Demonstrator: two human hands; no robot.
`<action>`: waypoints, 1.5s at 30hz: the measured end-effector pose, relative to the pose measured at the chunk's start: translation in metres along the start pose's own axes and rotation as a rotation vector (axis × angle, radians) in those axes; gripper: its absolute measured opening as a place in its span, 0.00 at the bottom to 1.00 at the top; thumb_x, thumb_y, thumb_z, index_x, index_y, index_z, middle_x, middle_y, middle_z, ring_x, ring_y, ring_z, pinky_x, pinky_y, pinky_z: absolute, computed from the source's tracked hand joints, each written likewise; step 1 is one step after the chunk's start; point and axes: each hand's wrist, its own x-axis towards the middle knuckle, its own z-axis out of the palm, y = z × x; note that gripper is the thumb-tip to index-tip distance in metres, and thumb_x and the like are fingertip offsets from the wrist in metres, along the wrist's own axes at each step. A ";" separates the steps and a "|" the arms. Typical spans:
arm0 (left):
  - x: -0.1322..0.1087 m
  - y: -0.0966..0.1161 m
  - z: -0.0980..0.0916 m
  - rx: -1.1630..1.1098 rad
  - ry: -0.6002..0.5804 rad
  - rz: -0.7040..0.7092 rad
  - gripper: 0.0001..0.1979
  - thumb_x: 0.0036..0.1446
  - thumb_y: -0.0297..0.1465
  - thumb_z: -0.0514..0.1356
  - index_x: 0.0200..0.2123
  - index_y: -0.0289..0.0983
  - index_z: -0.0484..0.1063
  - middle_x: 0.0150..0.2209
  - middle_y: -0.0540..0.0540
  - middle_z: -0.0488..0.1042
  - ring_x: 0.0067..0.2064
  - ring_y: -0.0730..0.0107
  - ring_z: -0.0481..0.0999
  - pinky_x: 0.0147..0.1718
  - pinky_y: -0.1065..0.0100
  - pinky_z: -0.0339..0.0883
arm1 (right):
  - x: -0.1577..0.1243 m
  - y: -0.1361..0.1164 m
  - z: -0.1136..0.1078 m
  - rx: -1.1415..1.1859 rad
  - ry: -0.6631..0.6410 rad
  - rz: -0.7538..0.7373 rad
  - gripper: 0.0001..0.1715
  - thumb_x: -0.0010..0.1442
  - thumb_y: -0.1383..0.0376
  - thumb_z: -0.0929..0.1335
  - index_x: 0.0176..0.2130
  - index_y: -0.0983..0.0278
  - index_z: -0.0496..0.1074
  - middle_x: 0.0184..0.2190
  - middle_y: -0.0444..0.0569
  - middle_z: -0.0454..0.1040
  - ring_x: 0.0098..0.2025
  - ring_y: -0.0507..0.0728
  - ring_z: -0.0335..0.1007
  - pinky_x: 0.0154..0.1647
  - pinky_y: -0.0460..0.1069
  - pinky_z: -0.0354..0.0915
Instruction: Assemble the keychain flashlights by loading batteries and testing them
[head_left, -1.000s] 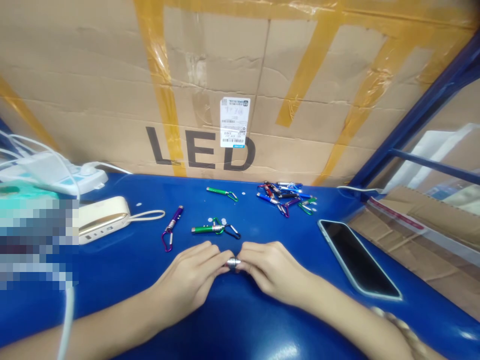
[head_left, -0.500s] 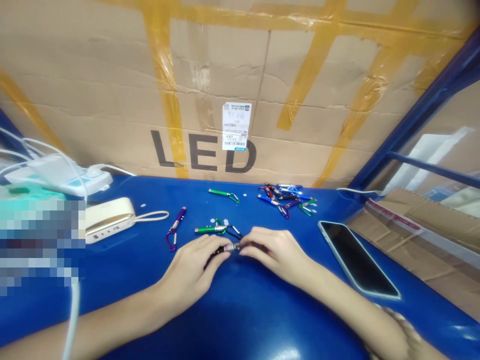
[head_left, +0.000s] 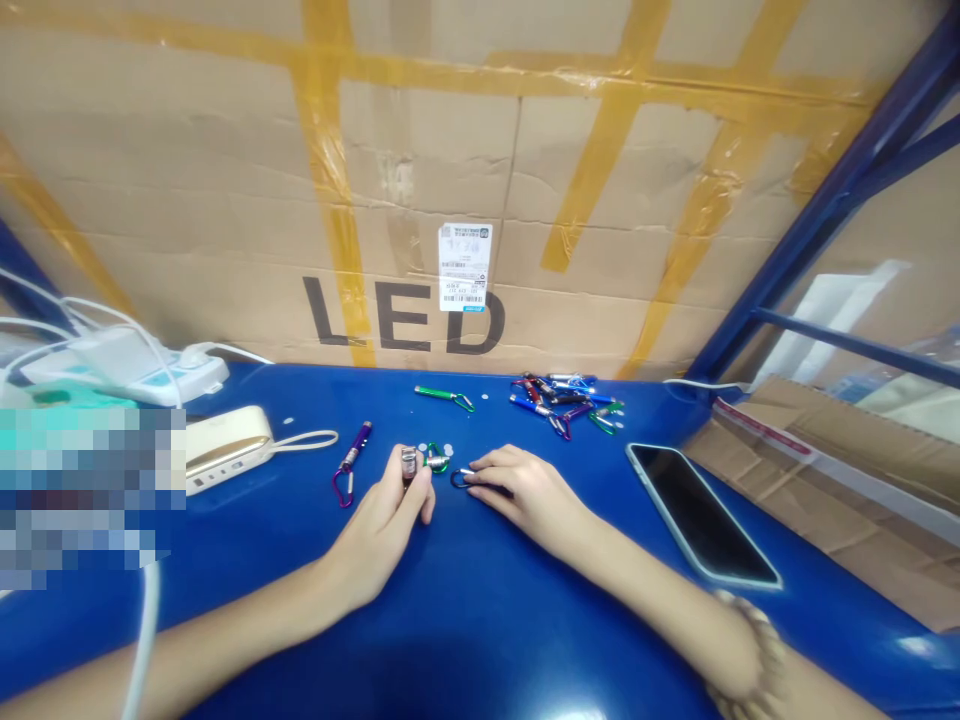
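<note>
My left hand (head_left: 390, 530) is wrapped round a small dark flashlight body (head_left: 409, 460), its silvery end pointing up. My right hand (head_left: 532, 495) pinches a piece with a black carabiner (head_left: 460, 479); most of that piece is hidden by the fingers. Just behind my left fingertips lies a green flashlight (head_left: 435, 461) with a green clip, partly covered by the hand. A purple flashlight (head_left: 352, 460) rests to the left, and another green one (head_left: 442, 395) farther back. Small pale discs (head_left: 448, 449) lie near the green clip.
A pile of coloured flashlights (head_left: 566, 400) sits at the back. On the right are a phone (head_left: 705, 515) and flattened cardboard (head_left: 832, 490). A white power bank (head_left: 229, 447) and power strip (head_left: 180, 375) are at left. Behind stands a large LED carton (head_left: 225, 220).
My hands have moved apart, and the dark flashlight is now in two pieces, one in each hand. The left-hand piece has turned upright. The view has shifted slightly.
</note>
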 end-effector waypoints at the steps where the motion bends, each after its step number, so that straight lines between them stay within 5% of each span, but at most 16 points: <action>1: 0.000 0.000 0.000 0.007 0.007 -0.008 0.15 0.62 0.42 0.41 0.30 0.39 0.55 0.24 0.53 0.63 0.27 0.72 0.62 0.30 0.68 0.59 | 0.000 0.000 -0.002 0.014 0.008 -0.006 0.09 0.61 0.65 0.64 0.38 0.64 0.74 0.38 0.49 0.74 0.42 0.54 0.68 0.43 0.49 0.65; 12: 0.002 -0.002 0.003 0.042 0.036 -0.038 0.11 0.57 0.40 0.51 0.32 0.40 0.53 0.24 0.55 0.62 0.27 0.73 0.64 0.28 0.69 0.61 | 0.000 -0.009 -0.004 -0.042 -0.022 0.151 0.05 0.55 0.73 0.65 0.35 0.66 0.68 0.32 0.48 0.71 0.35 0.54 0.68 0.36 0.48 0.64; 19: 0.002 -0.002 0.002 0.066 0.005 -0.033 0.12 0.59 0.42 0.47 0.31 0.40 0.52 0.24 0.55 0.61 0.27 0.73 0.63 0.31 0.68 0.60 | -0.002 -0.006 -0.004 0.276 0.116 0.149 0.07 0.56 0.71 0.66 0.38 0.65 0.68 0.28 0.43 0.72 0.26 0.49 0.67 0.27 0.43 0.64; 25: 0.002 -0.002 0.001 0.001 -0.055 0.058 0.12 0.62 0.40 0.44 0.30 0.40 0.51 0.25 0.54 0.62 0.29 0.73 0.63 0.34 0.67 0.59 | -0.005 -0.012 -0.005 0.237 0.399 -0.248 0.06 0.59 0.69 0.65 0.34 0.66 0.73 0.31 0.49 0.75 0.33 0.52 0.69 0.35 0.46 0.66; 31: 0.001 -0.005 0.003 -0.002 -0.112 0.146 0.09 0.61 0.36 0.45 0.29 0.40 0.50 0.26 0.54 0.58 0.27 0.75 0.59 0.30 0.70 0.58 | -0.006 -0.016 -0.004 0.195 0.309 -0.342 0.07 0.59 0.69 0.65 0.31 0.65 0.72 0.34 0.49 0.74 0.36 0.52 0.69 0.35 0.46 0.66; 35: 0.001 -0.006 0.004 0.038 -0.062 0.190 0.08 0.61 0.33 0.46 0.29 0.40 0.50 0.26 0.54 0.59 0.27 0.75 0.60 0.30 0.71 0.57 | -0.007 -0.016 -0.005 0.222 0.221 -0.246 0.16 0.58 0.62 0.66 0.47 0.65 0.67 0.39 0.50 0.74 0.39 0.52 0.70 0.40 0.46 0.66; 38: -0.001 -0.009 0.005 0.080 -0.014 0.248 0.08 0.61 0.32 0.46 0.29 0.40 0.51 0.25 0.55 0.59 0.26 0.76 0.60 0.29 0.72 0.57 | -0.007 -0.019 -0.006 0.132 0.155 -0.234 0.22 0.60 0.59 0.63 0.52 0.66 0.64 0.34 0.49 0.74 0.34 0.52 0.70 0.34 0.45 0.66; 45: -0.004 -0.015 0.008 0.187 -0.001 0.301 0.04 0.61 0.31 0.47 0.32 0.41 0.54 0.23 0.57 0.60 0.23 0.77 0.60 0.25 0.74 0.55 | -0.006 -0.027 -0.005 -0.184 0.185 -0.365 0.21 0.66 0.63 0.55 0.36 0.71 0.70 0.24 0.48 0.67 0.25 0.52 0.62 0.26 0.46 0.60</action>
